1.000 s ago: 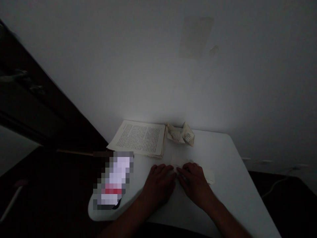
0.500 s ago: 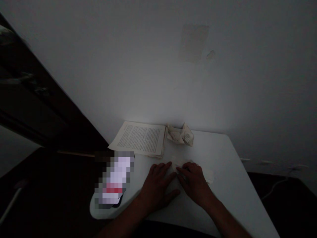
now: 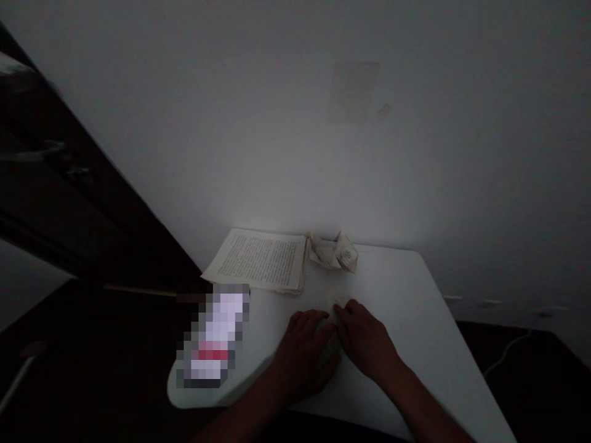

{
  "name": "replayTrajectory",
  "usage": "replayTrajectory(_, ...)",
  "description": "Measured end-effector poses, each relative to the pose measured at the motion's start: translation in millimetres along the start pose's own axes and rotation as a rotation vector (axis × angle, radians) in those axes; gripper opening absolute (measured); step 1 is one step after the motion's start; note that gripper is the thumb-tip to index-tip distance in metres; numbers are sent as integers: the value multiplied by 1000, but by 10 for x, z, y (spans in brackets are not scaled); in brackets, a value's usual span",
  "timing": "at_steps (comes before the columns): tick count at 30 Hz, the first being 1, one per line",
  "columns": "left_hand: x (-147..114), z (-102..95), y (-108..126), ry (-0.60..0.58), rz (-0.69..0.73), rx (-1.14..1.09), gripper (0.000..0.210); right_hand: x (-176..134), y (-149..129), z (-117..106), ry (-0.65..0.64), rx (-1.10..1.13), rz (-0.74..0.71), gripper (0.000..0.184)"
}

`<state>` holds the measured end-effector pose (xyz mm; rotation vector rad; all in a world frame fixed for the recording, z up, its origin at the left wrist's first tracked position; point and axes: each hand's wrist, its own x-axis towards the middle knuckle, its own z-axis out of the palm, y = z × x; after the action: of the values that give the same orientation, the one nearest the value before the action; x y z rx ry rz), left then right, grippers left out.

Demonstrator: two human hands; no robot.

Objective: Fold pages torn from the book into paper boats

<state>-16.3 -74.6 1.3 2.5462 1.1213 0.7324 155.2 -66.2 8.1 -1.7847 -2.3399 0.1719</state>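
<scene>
A small pale piece of folded paper [image 3: 340, 296] lies on the white table, mostly covered by my hands. My right hand [image 3: 367, 338] is closed over its right side, fingertips pressed together on the paper. From the left, my left hand [image 3: 302, 344] comes in with bent fingers holding the paper down, its thumb lower and nearer to me. The fingertips of both hands almost meet. Just beyond them, by the wall, stands a folded paper shape [image 3: 333, 253] with pointed corners and printed text.
A stack of printed pages [image 3: 261, 259] lies at the back left of the white table [image 3: 406, 289]. A phone [image 3: 217, 335], blurred out, sits at the left edge. Behind is a pale wall [image 3: 258, 123]; a dark door [image 3: 92, 203] stands left. A cable [image 3: 508, 347] hangs at right.
My hands have drawn closer together, the left shifting right with its fingers more bent. The paper's right part, seen before beside my right hand, no longer shows. The view has tilted slightly.
</scene>
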Motion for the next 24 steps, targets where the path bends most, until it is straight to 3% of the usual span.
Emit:
replayTrajectory(5, -42, 35, 37, 64, 14, -9, 36, 22, 125, -42, -87, -32, 36, 33)
replayTrajectory(11, -83, 112, 126, -102, 36, 75, 9, 34, 263, -97, -80, 14, 50, 25)
replayTrajectory(17, 0, 93, 138, -152, -35, 206, 20, -31, 276, -154, -11, -77, 53, 24)
replayTrajectory(24, 136, 45, -125, -50, -115, 251, 33, -177, 220, -179, 39, -87, -14, 24)
